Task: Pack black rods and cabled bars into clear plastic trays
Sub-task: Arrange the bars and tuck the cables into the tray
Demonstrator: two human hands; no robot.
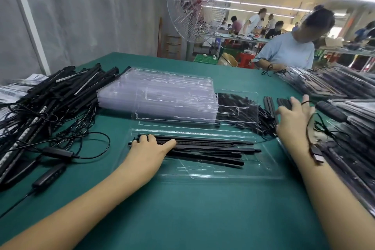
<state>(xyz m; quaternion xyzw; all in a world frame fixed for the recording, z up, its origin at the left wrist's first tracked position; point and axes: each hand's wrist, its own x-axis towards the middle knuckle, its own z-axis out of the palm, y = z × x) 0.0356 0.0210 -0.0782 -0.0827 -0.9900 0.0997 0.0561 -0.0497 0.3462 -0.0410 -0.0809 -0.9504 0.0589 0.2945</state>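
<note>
left hand (152,147) lies flat, palm down, right hand (294,116) splayed (fingers straight).

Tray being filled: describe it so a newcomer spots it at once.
On the green table, find the stack of empty clear trays at centre. In front of it, nearest the person, lies a single clear tray with the left hand resting on black rods in it. Unlike its neighbours, it lies alone and is only partly filled.

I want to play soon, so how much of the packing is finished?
Some is done: packed trays sit at the right. Right now the left hand rests on rods in the open tray, and the right hand reaches to loose rods. Lots remains: a big pile of bars at the left and a stack of empty trays.
</note>
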